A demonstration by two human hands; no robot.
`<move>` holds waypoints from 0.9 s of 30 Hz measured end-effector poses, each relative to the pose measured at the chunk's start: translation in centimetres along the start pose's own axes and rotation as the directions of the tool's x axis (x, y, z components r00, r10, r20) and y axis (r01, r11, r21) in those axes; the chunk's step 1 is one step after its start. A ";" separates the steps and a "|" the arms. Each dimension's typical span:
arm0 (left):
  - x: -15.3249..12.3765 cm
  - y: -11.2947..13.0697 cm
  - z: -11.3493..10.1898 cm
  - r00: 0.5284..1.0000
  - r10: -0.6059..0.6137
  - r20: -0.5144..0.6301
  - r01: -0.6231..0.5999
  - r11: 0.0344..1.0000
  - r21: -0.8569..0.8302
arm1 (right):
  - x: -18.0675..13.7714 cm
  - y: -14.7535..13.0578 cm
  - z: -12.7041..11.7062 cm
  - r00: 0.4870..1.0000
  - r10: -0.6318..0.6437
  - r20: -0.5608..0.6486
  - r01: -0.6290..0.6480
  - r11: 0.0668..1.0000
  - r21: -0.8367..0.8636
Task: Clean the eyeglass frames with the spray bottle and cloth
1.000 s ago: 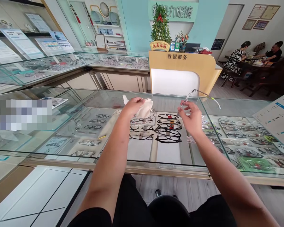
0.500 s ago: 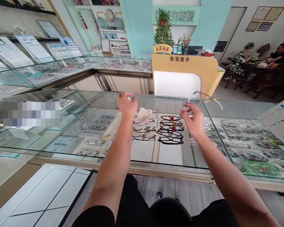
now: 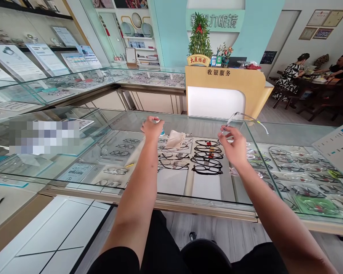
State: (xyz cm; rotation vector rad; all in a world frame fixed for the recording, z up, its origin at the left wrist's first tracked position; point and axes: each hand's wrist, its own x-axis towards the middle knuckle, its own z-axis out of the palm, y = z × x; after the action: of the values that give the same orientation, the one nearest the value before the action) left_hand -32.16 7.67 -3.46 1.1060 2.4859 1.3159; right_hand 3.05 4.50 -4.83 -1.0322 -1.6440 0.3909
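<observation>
My right hand (image 3: 233, 146) pinches a thin metal pair of glasses (image 3: 244, 118) and holds it up above the glass counter (image 3: 108, 125). My left hand (image 3: 152, 128) is curled around a small bottle (image 3: 161, 131) with a bluish base that stands on the counter. A beige cleaning cloth (image 3: 175, 139) lies crumpled on the glass just right of that hand. Under the glass, rows of dark-framed glasses (image 3: 205, 156) are laid out on white trays.
More display cases (image 3: 74, 82) run along the left and back. A wooden cashier desk (image 3: 225, 89) with a potted plant (image 3: 199, 40) stands beyond the counter. Two people sit at a table (image 3: 317, 78) at the far right. A printed card (image 3: 338, 146) leans at the right edge.
My left hand let go of the beige cloth, which now lies on the glass, moved left and closed around the small bottle. My right hand has kept the glasses raised.
</observation>
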 end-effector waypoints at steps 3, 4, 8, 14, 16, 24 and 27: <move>-0.6 0.4 -0.2 0.995 -0.033 0.097 0.038 0.998 -0.051 | 0.0 0.0 0.0 1.000 -0.001 0.001 0.001 1.000 0.007; -0.7 0.5 -0.2 0.990 -0.020 0.139 0.026 0.999 -0.045 | 0.0 0.0 0.0 1.000 -0.002 0.004 0.002 1.000 0.008; -0.7 0.4 0.0 0.982 -0.024 0.188 0.026 1.000 -0.008 | 0.0 -0.1 0.0 1.000 -0.006 0.010 0.006 1.000 0.008; -1.3 0.8 -0.5 0.997 0.028 0.078 -0.025 0.999 -0.038 | 0.0 -0.3 -0.1 1.000 0.004 0.010 -0.005 1.000 0.009; -1.8 1.3 -1.1 0.991 0.131 -0.020 -0.132 0.986 -0.100 | 0.0 -0.3 -0.1 1.000 0.009 0.014 -0.009 1.000 0.006; -7.2 5.6 -1.1 0.861 0.500 0.095 -0.323 0.681 -0.658 | 0.1 -0.2 0.2 0.999 -0.032 0.030 0.030 0.996 0.080; -9.5 6.8 -0.3 0.805 0.520 0.287 -0.088 0.582 -0.808 | 0.1 -0.4 0.3 0.999 -0.029 0.041 0.024 0.993 0.116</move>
State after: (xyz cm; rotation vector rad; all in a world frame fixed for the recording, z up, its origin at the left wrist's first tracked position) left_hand -21.70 3.71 -0.20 1.4172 1.1355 1.6482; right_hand 2.63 4.44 -4.63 -0.9203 -1.6511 0.4875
